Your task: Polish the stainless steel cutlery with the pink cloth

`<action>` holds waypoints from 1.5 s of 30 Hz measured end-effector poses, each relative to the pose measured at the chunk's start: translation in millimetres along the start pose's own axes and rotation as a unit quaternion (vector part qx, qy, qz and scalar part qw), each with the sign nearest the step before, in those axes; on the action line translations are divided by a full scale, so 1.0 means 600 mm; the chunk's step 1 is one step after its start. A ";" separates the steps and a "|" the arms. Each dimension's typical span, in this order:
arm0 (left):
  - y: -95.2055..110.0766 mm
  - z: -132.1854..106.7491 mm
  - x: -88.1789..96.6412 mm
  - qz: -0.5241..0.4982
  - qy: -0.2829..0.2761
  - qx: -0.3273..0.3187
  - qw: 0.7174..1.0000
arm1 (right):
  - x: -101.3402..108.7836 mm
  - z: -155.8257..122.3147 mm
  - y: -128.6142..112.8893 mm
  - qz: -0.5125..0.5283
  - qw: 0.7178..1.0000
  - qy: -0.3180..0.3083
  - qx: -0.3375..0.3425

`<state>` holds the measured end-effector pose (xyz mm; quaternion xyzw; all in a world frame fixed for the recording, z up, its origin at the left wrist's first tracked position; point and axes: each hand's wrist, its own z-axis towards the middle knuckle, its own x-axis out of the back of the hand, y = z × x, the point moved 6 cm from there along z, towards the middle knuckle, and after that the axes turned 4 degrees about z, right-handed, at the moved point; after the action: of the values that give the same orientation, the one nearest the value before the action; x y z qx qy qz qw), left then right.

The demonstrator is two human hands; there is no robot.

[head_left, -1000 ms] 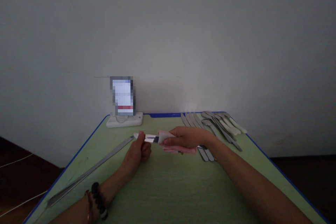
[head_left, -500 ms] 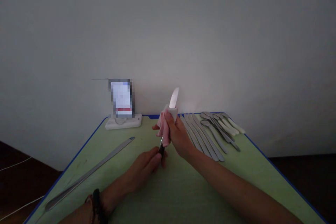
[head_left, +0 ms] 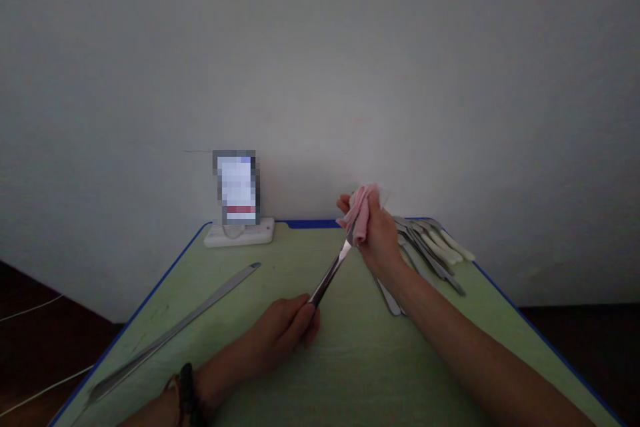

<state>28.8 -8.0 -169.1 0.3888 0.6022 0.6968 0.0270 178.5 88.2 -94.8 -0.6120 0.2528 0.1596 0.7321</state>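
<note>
My left hand [head_left: 287, 325] is closed round the handle end of a shiny metal table knife [head_left: 331, 279], which slants up and away to the right. At its far end, my right hand [head_left: 383, 233] grips a pink cloth [head_left: 363, 207] folded about the blade. The blade tip is hidden in the cloth. Beneath my right hand and forearm, more knives [head_left: 387, 300] lie partly covered on the table.
Spoons and other cutlery [head_left: 430, 253], some with white handles [head_left: 445, 243], lie at the right of the green table [head_left: 240, 393]. Another long metal knife [head_left: 175, 330] lies at the left. A phone with a blurred screen [head_left: 237, 183] stands on a white base [head_left: 240, 235] at the back.
My right hand and the cloth have moved right and up along the knife, to the blade's end. More of the handle and lower blade now shows, and the knife leans further right.
</note>
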 end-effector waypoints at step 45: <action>-0.048 -0.016 -0.003 -0.170 -0.018 0.125 0.977 | -0.047 -0.080 0.032 -0.136 0.989 -0.056 0.000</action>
<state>12.1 -9.1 -194.6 0.2935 0.7412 0.5942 0.1068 136.4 47.5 -100.4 -0.6307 0.1257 0.0923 0.7602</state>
